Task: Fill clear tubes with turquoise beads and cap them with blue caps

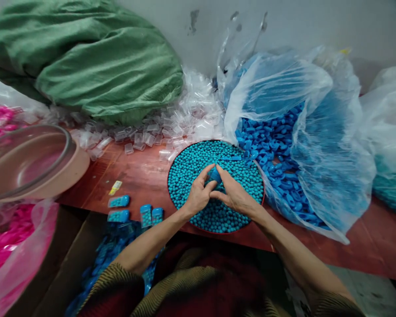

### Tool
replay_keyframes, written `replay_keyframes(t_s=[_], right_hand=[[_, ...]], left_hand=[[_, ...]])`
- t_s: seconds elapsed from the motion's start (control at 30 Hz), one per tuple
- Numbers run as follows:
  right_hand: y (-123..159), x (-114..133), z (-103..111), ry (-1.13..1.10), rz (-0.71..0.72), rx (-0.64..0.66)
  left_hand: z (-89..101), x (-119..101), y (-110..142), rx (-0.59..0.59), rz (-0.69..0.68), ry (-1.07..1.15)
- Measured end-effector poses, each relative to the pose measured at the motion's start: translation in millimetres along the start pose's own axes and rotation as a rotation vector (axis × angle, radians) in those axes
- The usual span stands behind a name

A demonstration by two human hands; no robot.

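My left hand (199, 192) and my right hand (233, 192) meet over a round red-rimmed tray (168, 185) full of small blue beads (214, 222). Between their fingertips and thumbs they grip a small blue container (214, 175), partly covered by the fingers. Whether its cap is on cannot be made out. Another blue piece (231, 158) lies on the beads just beyond my fingers. Left of the tray, several clear containers (146, 216) with blue caps and blue beads inside lie at the table's front edge.
Loose clear containers (191, 112) are heaped at the back below a green sack (95, 61). An open plastic bag (333, 163) of blue caps (284, 182) stands right. Bowls (71, 167) sit left on the red table (141, 169). Below are pink parts (11, 237) and a box of blue-capped containers (102, 259).
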State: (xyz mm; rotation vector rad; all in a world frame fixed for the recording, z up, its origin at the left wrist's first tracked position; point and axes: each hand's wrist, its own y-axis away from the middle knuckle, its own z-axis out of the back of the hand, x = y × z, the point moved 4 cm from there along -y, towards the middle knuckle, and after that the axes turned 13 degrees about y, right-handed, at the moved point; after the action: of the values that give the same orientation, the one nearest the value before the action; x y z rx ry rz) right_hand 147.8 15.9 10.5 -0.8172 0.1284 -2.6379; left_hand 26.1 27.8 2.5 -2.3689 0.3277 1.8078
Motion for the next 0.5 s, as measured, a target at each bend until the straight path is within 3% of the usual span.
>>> replay_keyframes(t_s=[0.13, 0.3, 0.5], right_hand=[[4.5, 7.8, -4.3, 0.248, 0.092, -0.008], [8.6, 11.3, -10.0, 0.374, 0.096, -0.191], [9.9, 11.5, -19.5, 0.377, 0.144, -0.175]], left_hand=[[-2.6, -1.2, 3.6, 0.036, 0.128, 0.172], [-3.3, -6.3, 7.0, 0.059, 0.140, 0.208], [-4.6, -1.2, 13.8, -0.107, 0.204, 0.132]])
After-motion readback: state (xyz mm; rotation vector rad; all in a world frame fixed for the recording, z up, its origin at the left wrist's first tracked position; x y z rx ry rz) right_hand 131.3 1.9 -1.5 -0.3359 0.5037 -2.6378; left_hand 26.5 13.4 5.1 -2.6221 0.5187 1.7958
